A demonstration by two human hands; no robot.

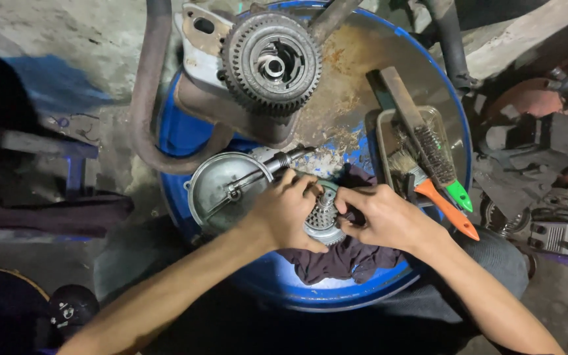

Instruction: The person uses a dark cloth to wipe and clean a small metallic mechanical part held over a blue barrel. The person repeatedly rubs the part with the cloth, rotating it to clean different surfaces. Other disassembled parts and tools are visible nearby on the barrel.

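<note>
My left hand (284,210) and my right hand (379,217) both grip a small toothed metal clutch part (322,220), held over a dark purple rag (346,260) on top of a blue drum (336,296). My fingers cover most of the part, so only its ridged middle shows. A round silver cover (221,190) with a lever on it lies just left of my left hand. Behind it a shaft (284,159) sticks out toward the hands.
A large gear assembly (271,62) on a grey housing sits at the drum's far side, with a curved pipe (149,98) to its left. A clear tray (389,141) holds a wire brush (432,154) and an orange-handled paintbrush (428,190). Machine parts (540,164) crowd the right floor.
</note>
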